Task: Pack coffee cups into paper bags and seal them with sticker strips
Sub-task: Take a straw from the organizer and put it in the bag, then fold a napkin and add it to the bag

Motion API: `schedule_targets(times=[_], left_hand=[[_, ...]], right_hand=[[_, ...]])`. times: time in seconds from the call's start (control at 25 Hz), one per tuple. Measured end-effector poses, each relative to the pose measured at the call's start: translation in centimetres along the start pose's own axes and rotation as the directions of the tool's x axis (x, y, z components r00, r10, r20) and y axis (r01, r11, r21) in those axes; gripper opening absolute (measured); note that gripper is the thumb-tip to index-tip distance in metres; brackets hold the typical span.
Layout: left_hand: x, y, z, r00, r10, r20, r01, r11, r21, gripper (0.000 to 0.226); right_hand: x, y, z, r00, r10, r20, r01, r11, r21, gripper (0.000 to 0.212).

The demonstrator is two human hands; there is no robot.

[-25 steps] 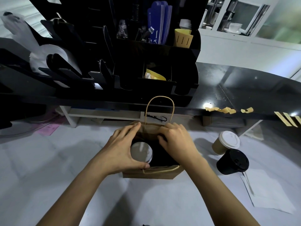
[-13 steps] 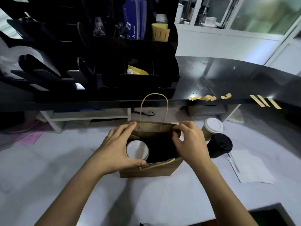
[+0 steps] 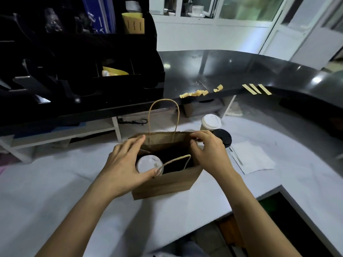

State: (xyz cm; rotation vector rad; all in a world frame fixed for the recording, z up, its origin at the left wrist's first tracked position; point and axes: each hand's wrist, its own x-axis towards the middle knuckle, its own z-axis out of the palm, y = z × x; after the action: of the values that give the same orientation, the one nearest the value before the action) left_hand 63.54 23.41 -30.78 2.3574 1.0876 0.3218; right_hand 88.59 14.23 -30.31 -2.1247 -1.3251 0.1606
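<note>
The left hand [image 3: 124, 164] is gripping the cup [image 3: 148, 164] inside the paper bag [image 3: 167, 180]; the right hand [image 3: 207, 151] is pinching its rim. Packing is underway; next, fetching the cups [image 3: 211, 121] behind the bag.

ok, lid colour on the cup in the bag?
White, on the cup in the bag; the only view, head, shows it.
</note>
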Motion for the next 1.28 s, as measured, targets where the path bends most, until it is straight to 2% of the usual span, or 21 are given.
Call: schedule_targets(times=[0.2, 0.32, 0.48, 0.72, 1.04, 1.28], left_hand=[[-0.5, 1.8, -0.7, 0.995, -0.038, -0.093, 0.042, 0.998, 0.046, 0.061], [-0.5, 3.4, -1.3, 0.986, -0.007, -0.165, 0.016, 0.998, 0.053, 0.048], [-0.5, 6.1, -2.5, 0.965, 0.029, -0.262, -0.024, 0.999, 0.023, 0.04], [-0.2, 12.2, -2.7, 0.931, 0.083, -0.355, -0.119, 0.99, -0.079, 0.04], [2.0, 19.6, 0.5, 0.938, 0.201, -0.282, -0.203, 0.979, 0.022, 0.039], [5.0, 23.6, 5.1, 0.946, 0.276, -0.171, -0.282, 0.959, -0.011, 0.04]], right_hand=[[0.1, 0.5, -0.5, 0.999, -0.017, 0.031, 0.015, 0.997, 0.074, 0.022], [0.1, 1.0, -1.3, 0.998, -0.044, 0.035, 0.04, 0.993, 0.109, 0.019], [0.2, 1.9, -2.8, 0.997, -0.081, 0.009, 0.078, 0.983, 0.166, 0.019], [0.7, 4.3, -5.7, 0.994, -0.108, -0.016, 0.109, 0.966, 0.235, 0.02], [1.1, 9.7, -8.8, 0.997, -0.07, -0.039, 0.077, 0.966, 0.247, 0.016], [1.0, 15.4, -11.6, 0.999, 0.014, -0.051, -0.003, 0.976, 0.216, 0.014]])
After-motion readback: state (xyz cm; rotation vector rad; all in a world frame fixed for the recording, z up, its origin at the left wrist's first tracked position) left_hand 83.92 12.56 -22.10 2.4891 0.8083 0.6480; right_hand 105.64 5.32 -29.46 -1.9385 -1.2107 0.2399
